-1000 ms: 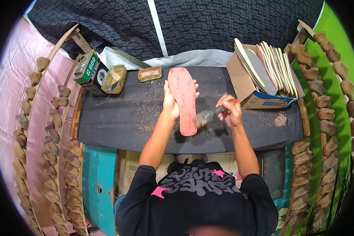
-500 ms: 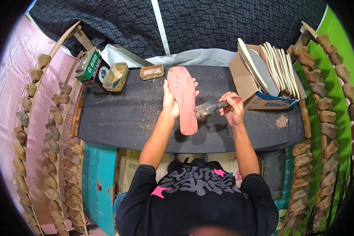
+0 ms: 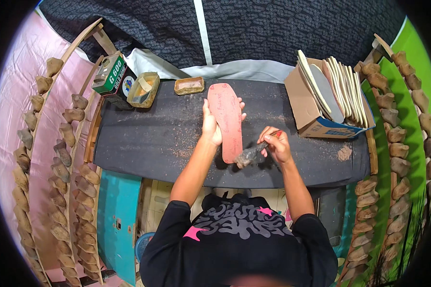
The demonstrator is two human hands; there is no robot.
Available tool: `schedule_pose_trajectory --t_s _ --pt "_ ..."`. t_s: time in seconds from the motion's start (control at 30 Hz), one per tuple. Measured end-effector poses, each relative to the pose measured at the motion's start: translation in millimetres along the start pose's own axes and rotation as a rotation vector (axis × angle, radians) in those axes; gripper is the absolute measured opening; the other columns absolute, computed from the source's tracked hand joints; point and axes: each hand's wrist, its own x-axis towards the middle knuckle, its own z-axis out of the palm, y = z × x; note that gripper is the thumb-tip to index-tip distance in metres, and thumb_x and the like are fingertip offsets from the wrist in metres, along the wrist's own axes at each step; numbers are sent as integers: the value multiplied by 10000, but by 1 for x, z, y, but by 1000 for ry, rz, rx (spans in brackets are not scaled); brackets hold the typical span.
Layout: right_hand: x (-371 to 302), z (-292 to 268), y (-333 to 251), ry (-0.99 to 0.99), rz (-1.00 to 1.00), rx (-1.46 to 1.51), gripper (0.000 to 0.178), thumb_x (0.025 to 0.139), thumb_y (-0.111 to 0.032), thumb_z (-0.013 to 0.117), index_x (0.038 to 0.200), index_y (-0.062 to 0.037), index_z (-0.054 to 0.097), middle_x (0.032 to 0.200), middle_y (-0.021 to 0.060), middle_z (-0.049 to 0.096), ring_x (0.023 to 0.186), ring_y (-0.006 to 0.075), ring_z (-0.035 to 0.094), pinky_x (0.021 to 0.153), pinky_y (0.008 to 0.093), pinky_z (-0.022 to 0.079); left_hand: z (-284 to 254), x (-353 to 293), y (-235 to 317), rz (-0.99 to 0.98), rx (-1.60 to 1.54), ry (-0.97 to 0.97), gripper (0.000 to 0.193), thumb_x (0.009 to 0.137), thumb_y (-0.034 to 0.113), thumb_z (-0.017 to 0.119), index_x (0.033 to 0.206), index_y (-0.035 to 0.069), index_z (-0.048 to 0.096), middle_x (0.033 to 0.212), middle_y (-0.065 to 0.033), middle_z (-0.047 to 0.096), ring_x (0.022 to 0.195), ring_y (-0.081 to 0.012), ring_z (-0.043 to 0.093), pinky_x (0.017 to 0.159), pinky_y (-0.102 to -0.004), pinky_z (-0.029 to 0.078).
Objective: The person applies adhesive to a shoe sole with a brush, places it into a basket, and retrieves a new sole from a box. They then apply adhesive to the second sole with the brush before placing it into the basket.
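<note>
My left hand [image 3: 210, 125] supports a long pink sole-shaped piece [image 3: 227, 119] over the dark-covered table. The thumb lies along its left edge, and fingertips show past its right edge. Faint handwriting marks its upper face. In my right hand [image 3: 278, 145] is a brush [image 3: 247, 158] with matted, dark grey bristles, pinched by its handle between thumb and fingers. The bristle end meets or overlaps the lower right end of the pink piece; whether it presses on it is hard to see.
A cardboard box [image 3: 307, 115] full of upright soles stands at right. At back left are a green-and-black tin [image 3: 111, 82], a yellowish tub [image 3: 138, 98] and a shallow dish [image 3: 189, 86]. Crumbs dot the table [image 3: 143, 129]. Racks of wooden shoe lasts [image 3: 398, 150] flank both sides.
My right hand has brought the brush down toward me, from the middle of the pink piece's right edge to its near end. The view has shifted slightly; my left hand keeps its hold.
</note>
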Motion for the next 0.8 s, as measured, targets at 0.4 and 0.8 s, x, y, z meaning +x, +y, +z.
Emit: schedule_pose_trajectory --t_s 0.4,0.8 --pt "30 26 2 30 11 14 141 878 -86 518 786 17 548 797 146 583 504 171 561 406 258 461 16 -22 14 8 250 114 794 907 658 183 1350 25 365 1255 -183 516 1092 -310 556 883 -487 497" --pt "90 55 2 338 -364 172 140 931 -137 510 906 -8 558 897 147 604 617 198 593 508 296 496 23 -46 37 -51 558 88 795 913 658 152 1368 36 347 1260 -174 511 1097 -304 559 876 -452 507"
